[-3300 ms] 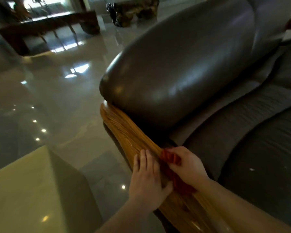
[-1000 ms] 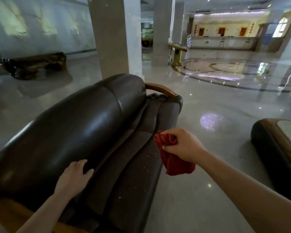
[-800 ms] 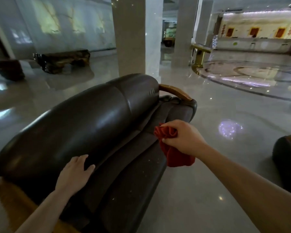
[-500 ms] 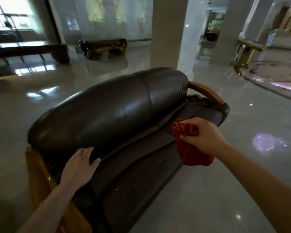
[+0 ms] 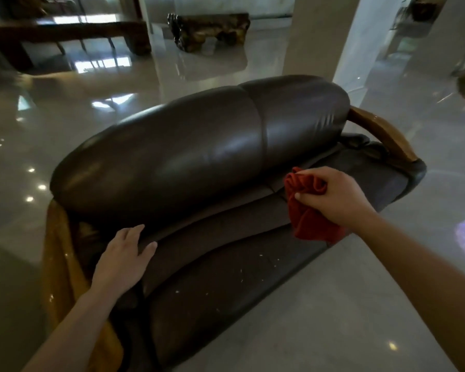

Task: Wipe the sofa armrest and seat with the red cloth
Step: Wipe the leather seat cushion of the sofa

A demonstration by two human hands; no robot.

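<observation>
A dark brown leather sofa fills the middle, with a fat rounded backrest point(image 5: 199, 154) and a seat cushion point(image 5: 226, 267) flecked with pale crumbs. Its near wooden armrest point(image 5: 58, 264) curves down at the lower left; the far wooden armrest point(image 5: 381, 132) sits at the upper right. My right hand point(image 5: 333, 197) is shut on the bunched red cloth point(image 5: 306, 216), held just above the seat's far half. My left hand point(image 5: 124, 256) lies flat, fingers apart, on the seat's rear edge by the near armrest.
Glossy grey tiled floor point(image 5: 333, 304) surrounds the sofa. A white pillar point(image 5: 320, 36) stands behind the backrest. A dark carved wooden bench point(image 5: 210, 28) and a long dark table point(image 5: 65, 30) stand at the back left.
The view has swung left and down over the sofa. My right hand has carried the red cloth from the near armrest out over the seat. My left hand moved from the armrest onto the seat.
</observation>
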